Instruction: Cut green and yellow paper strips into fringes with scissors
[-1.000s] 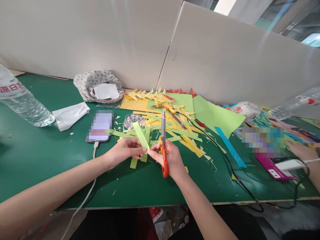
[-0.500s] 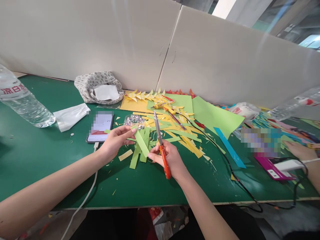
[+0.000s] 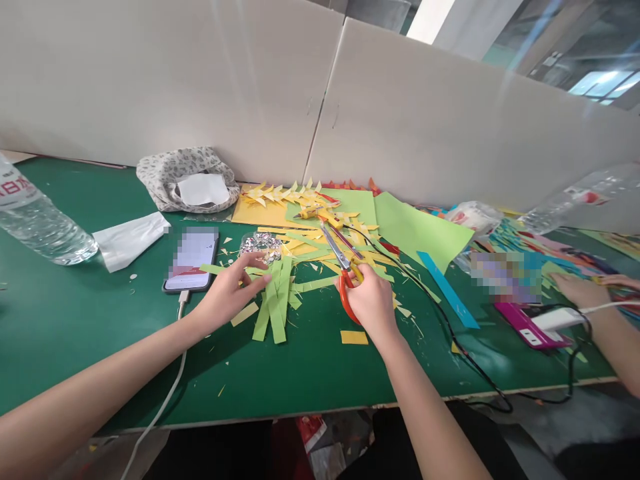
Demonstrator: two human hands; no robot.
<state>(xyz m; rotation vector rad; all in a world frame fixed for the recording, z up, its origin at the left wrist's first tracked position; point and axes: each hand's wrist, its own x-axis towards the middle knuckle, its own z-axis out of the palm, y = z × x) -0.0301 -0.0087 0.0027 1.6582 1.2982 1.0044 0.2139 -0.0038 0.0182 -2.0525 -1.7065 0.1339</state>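
Fingers apart, my left hand point(image 3: 234, 285) hovers at the near-left side of a small pile of light green paper strips point(image 3: 276, 303); it looks to hold nothing. The thumb is close to the pile's upper end. My right hand point(image 3: 371, 300) grips scissors point(image 3: 345, 301) with red and yellow handles, their blades pointing up and left over the yellow paper scraps. A small yellow paper piece point(image 3: 354, 337) lies on the table below the scissors. Behind the pile sits a clear tray of shiny bits point(image 3: 261, 247).
Left stand a phone point(image 3: 193, 257) on a white cable, a tissue pack point(image 3: 131, 240) and a water bottle point(image 3: 43, 213). A yellow glue gun point(image 3: 320, 213) lies on scraps, its black cord running right. A co-worker's hand point(image 3: 575, 293) is near a purple power strip point(image 3: 530, 327).
The green strip held between both hands was let go and now lies on the pile. My right hand moved right with the scissors, uncovering the small yellow piece. The view shifted slightly right.
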